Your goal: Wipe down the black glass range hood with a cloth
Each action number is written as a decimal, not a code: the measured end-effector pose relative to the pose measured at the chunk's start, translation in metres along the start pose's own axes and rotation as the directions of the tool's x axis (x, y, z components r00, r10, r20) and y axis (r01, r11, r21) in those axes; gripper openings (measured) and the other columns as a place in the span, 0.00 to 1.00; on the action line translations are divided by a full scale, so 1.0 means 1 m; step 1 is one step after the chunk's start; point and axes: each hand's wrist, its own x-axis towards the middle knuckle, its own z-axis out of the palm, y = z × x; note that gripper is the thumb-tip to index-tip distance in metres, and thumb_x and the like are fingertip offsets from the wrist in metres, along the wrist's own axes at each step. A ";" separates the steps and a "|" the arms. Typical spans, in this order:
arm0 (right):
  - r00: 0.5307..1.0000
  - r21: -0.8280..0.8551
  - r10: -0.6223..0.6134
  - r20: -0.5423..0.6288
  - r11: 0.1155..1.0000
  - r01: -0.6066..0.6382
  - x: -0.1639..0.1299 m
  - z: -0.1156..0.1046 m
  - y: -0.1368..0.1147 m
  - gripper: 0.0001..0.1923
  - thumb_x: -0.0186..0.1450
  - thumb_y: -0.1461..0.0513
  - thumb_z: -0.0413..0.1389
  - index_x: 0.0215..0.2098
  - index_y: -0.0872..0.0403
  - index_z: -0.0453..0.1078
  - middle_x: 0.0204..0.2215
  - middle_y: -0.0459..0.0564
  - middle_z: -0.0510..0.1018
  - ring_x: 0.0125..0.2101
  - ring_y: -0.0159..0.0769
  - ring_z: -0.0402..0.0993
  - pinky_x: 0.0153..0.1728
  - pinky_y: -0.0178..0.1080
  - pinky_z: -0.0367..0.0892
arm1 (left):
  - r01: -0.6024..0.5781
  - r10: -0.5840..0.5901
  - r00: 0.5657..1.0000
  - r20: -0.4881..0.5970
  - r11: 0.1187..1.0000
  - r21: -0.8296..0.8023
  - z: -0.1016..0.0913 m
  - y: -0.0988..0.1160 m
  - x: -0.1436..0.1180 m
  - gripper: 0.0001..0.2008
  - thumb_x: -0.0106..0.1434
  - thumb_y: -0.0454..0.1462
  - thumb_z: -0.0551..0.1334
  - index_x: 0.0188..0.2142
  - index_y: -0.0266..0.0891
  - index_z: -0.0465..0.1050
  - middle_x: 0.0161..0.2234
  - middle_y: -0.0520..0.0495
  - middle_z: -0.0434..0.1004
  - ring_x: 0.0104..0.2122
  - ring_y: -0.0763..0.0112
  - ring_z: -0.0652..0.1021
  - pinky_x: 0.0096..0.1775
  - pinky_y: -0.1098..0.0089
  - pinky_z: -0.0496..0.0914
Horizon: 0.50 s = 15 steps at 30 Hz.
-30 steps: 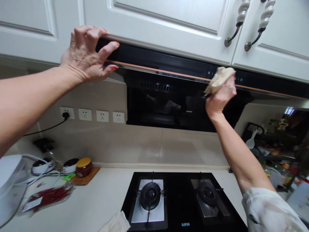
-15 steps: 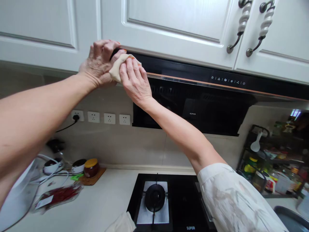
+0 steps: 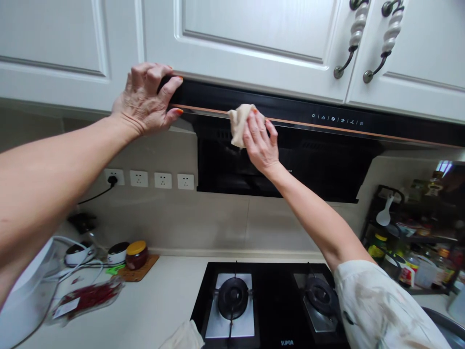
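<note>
A range hood (image 3: 218, 96) with a black front and a copper-coloured strip runs beneath the white cabinets. My left hand (image 3: 147, 99) rests against its left end, fingers spread, the thumb apart and lower; it holds no loose thing. In my right hand (image 3: 262, 143) is a beige cloth (image 3: 239, 125), bunched under the fingers and pressed on the strip and lower edge of the hood front. Part of the cloth is hidden by the fingers. Touch icons (image 3: 337, 119) show on the hood front, right of the cloth.
Below lies a black gas stove (image 3: 272, 300) with two burners, a second cloth (image 3: 184, 337) at its front left corner. On the counter are a yellow-lidded jar (image 3: 136, 255) and a packet of red contents (image 3: 89, 298). A rack (image 3: 410, 237) of bottles stands right. Cabinet handles (image 3: 358, 29) jut out above.
My right hand and the cloth have moved right along the hood, away from my left hand. My left hand stays at the hood's left end. The right burner has come into view.
</note>
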 end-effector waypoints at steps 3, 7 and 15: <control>0.994 -0.043 0.075 -0.080 0.996 -0.079 -0.031 0.008 0.057 0.31 0.85 0.61 0.38 0.70 0.60 0.78 0.72 0.69 0.77 0.78 0.47 0.71 0.80 0.59 0.67 | 0.044 -0.044 0.999 0.009 0.999 0.002 -0.002 0.003 0.000 0.55 0.70 0.74 0.45 0.86 0.51 0.53 0.83 0.40 0.48 0.79 0.28 0.51 0.81 0.24 0.40; 0.983 -0.138 0.151 -0.104 0.977 -0.165 -0.073 -0.003 0.130 0.32 0.85 0.60 0.36 0.66 0.62 0.80 0.71 0.70 0.78 0.78 0.48 0.72 0.79 0.59 0.68 | 0.116 -0.123 0.988 0.090 0.990 0.079 -0.017 0.022 0.000 0.61 0.68 0.76 0.37 0.87 0.43 0.51 0.85 0.43 0.43 0.79 0.35 0.47 0.82 0.30 0.38; 0.927 -0.366 0.302 -0.222 0.855 -0.367 -0.172 -0.046 0.277 0.35 0.85 0.55 0.36 0.71 0.68 0.75 0.70 0.78 0.75 0.77 0.57 0.72 0.71 0.65 0.75 | 0.153 -0.237 0.943 0.234 0.933 0.327 -0.044 0.063 0.002 0.62 0.69 0.71 0.22 0.84 0.30 0.41 0.83 0.49 0.26 0.79 0.53 0.40 0.85 0.44 0.36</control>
